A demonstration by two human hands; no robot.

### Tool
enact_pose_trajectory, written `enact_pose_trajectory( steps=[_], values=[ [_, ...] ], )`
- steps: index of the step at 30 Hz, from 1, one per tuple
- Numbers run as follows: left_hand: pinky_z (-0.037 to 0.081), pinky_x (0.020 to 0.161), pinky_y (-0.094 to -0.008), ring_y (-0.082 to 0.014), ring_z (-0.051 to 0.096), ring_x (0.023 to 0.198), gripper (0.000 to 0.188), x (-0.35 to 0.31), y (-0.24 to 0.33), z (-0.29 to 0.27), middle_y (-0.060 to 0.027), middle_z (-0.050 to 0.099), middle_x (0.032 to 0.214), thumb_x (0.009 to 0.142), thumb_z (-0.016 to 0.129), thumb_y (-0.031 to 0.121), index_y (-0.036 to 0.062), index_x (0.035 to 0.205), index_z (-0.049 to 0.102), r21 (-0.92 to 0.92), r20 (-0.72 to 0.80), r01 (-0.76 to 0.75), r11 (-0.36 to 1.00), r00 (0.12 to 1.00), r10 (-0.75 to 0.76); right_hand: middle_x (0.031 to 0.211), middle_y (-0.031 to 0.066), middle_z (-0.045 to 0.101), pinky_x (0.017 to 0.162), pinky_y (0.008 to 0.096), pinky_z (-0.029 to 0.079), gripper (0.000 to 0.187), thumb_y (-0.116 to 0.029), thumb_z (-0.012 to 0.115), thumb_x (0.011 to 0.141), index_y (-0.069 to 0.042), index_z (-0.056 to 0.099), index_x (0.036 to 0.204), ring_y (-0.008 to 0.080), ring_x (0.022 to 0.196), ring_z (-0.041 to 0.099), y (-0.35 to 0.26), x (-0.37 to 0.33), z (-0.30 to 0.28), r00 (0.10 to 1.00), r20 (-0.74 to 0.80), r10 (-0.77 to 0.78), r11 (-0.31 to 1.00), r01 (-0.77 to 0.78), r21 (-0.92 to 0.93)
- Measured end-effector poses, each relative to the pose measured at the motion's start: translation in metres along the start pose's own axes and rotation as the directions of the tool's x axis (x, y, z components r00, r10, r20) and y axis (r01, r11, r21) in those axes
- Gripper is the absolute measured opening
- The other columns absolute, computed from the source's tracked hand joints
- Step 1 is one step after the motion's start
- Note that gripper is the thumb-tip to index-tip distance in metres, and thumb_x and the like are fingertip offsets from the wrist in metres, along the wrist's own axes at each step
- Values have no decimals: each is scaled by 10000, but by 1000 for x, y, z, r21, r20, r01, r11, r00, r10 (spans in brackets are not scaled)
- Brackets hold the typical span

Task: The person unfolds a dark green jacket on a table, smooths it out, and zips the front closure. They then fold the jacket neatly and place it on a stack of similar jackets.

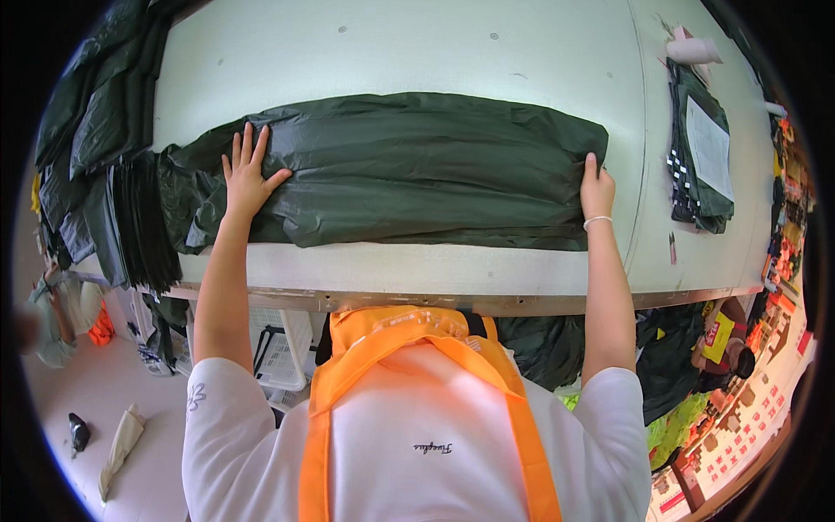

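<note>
A long piece of dark green, slightly shiny cloth (pixel 417 174) lies folded across the pale table (pixel 417 52) in front of me, with creases running along its length. My left hand (pixel 249 181) rests on its left part, palm down and fingers spread. At the right end, my right hand (pixel 597 187) pinches the cloth's edge, thumb on top and the other fingers partly hidden. The left end of the cloth bunches up against a stack of folded dark pieces (pixel 139 222).
More dark folded bundles (pixel 109 130) are piled at the far left. On the right lie a dark bundle with a white paper sheet (pixel 709 148), a white roll (pixel 693 50) and a small pen-like item (pixel 672 248). The table's metal-edged front (pixel 417 302) runs close to my body.
</note>
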State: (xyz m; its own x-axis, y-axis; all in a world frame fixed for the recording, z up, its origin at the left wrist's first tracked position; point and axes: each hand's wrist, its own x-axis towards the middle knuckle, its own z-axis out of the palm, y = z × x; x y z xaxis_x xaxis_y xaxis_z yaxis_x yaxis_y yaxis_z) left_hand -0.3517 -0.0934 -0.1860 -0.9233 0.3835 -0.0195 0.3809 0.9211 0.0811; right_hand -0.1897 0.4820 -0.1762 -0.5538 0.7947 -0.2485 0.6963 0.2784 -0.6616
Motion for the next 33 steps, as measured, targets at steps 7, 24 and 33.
enact_pose_trajectory(
  steps=[7, 24, 33],
  values=[
    [138, 1079, -591, -399, 154, 1392, 749, 13, 49, -43, -193, 175, 1516, 817, 627, 407, 218, 1456, 285, -31, -92, -27, 999, 996, 24, 1077, 133, 618, 875, 350, 442, 547, -531, 452, 923, -12, 620, 901, 244, 1001, 591, -15, -10, -96, 991, 106, 80, 756, -129, 642],
    [142, 1071, -626, -321, 152, 1404, 667, 40, 276, 10, -36, 185, 1533, 809, 525, 622, 398, 1408, 333, -114, -27, -424, 898, 905, 424, 1049, 266, 614, 853, 368, 478, 799, -461, 803, 642, 63, 526, 1178, 368, 977, 595, -18, -28, -16, 970, 221, -99, 958, 153, -243],
    [428, 892, -393, -287, 523, 1052, 578, 35, 311, 17, -83, 536, 1188, 731, 587, 44, 187, 1286, 512, -532, -144, -453, 715, 881, 451, 881, 215, 660, 737, 430, 510, 514, -237, 753, 703, 11, 538, 1099, 382, 838, 640, -154, -112, -34, 868, 244, -433, 702, 494, -512]
  ],
)
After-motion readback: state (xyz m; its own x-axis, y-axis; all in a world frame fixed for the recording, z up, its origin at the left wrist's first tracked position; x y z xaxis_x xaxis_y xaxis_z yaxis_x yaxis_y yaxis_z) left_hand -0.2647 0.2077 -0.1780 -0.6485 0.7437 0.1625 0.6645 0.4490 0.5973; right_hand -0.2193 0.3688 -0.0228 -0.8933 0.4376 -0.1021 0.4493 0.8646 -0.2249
